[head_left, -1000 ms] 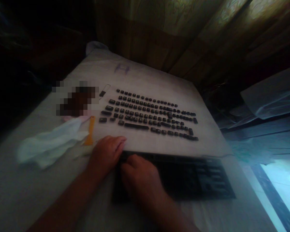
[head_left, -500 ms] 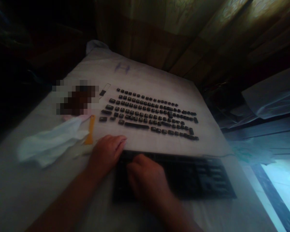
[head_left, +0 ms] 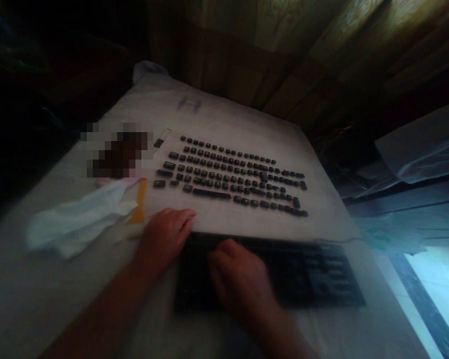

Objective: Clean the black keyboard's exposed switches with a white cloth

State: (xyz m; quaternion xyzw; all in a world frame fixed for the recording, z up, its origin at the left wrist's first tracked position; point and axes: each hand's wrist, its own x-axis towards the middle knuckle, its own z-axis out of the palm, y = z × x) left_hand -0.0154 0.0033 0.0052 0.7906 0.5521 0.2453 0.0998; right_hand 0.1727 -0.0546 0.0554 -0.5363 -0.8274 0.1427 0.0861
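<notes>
Low in the centre of the frame, the black keyboard [head_left: 292, 279] is laid on pale cloth [head_left: 224, 112], and over its left half the right hand [head_left: 239, 274] is curled, fingers bunched; whether anything is held in that grip cannot be told. By the keyboard's upper left corner the left hand [head_left: 167, 232] is placed, fingers bent, its grip's contents hidden too. Mid-frame, loose keycaps [head_left: 211, 193] are lined up in rows; at left, an orange tool [head_left: 139, 199] is laid beside white fabric [head_left: 78, 217].

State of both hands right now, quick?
Left hand: bent at the far left corner of the keyboard; grip can't be told.
Right hand: curled over the keyboard's left part; can't tell if it holds anything.
</notes>
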